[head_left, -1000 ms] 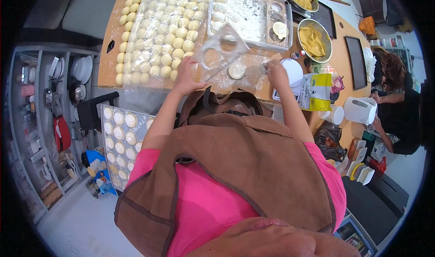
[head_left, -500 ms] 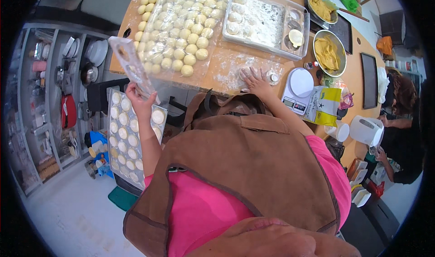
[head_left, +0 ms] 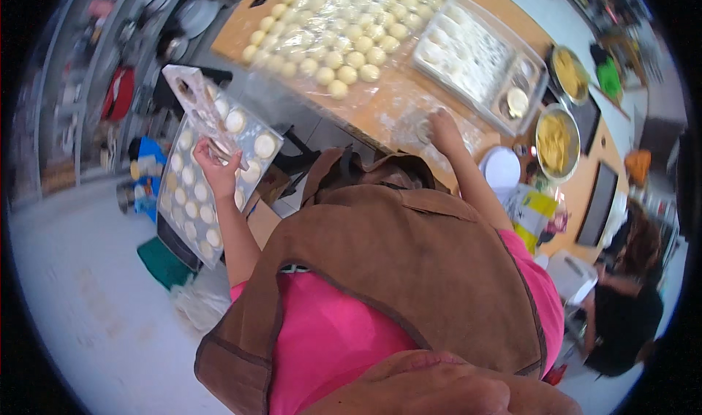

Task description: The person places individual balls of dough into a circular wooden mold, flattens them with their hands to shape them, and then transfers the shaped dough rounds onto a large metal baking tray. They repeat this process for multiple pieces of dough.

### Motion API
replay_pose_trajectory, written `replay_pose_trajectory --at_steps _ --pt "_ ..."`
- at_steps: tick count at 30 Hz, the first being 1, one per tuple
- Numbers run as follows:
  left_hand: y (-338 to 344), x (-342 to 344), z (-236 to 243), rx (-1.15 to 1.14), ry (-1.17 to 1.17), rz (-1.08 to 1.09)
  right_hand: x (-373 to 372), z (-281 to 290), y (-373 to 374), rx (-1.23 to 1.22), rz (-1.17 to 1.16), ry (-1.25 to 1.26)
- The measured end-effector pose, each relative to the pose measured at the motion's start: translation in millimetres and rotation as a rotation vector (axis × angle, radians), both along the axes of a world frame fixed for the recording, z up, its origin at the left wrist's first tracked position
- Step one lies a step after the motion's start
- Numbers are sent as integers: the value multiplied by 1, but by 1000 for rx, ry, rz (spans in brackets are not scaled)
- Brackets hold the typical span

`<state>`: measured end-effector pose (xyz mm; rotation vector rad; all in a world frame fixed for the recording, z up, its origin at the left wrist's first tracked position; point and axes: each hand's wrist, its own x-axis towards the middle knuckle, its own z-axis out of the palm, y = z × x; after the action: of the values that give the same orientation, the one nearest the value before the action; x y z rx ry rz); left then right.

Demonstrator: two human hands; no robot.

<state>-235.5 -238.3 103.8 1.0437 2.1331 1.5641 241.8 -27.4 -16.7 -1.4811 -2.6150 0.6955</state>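
Observation:
My left hand [head_left: 217, 168] grips one end of a long, flour-whitened wooden pastry mold [head_left: 191, 97] with hollows in it. It holds the mold tilted above a tray [head_left: 269, 132] of pale, round, flat pastries [head_left: 235, 120] set out in rows. On the floured part of the wooden table, my right hand [head_left: 443, 128] is closed, its fingers curled downward. Beside those fingers lies a flat, pale disc [head_left: 424, 130], apparently dough. Whatever the right fingers pinch, if anything, is too blurred and hidden to name.
Many yellow dough balls [head_left: 349, 58] lie under clear plastic on the table [head_left: 380, 111]. Right of them stand a clear flour bin [head_left: 468, 57], two bowls of yellow filling [head_left: 553, 143] [head_left: 569, 75] and a white scale [head_left: 500, 168]. Another person [head_left: 625, 312] works at the far right. Shelves [head_left: 80, 100] stand left.
My right hand has gone from lying flat on the floured table to curled fingers, lifting off the flat disc. My left hand still holds the mold, now lower over the tray. The view has turned.

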Motion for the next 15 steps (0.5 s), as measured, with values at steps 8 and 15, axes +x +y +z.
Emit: replay_pose_trajectory --at_steps 8,15 --pt "-133 -37 19 -1 104 357 18 -1 -7 -213 -14 329" --pt "-283 -49 13 98 -68 706 -79 15 11 -899 -295 773"
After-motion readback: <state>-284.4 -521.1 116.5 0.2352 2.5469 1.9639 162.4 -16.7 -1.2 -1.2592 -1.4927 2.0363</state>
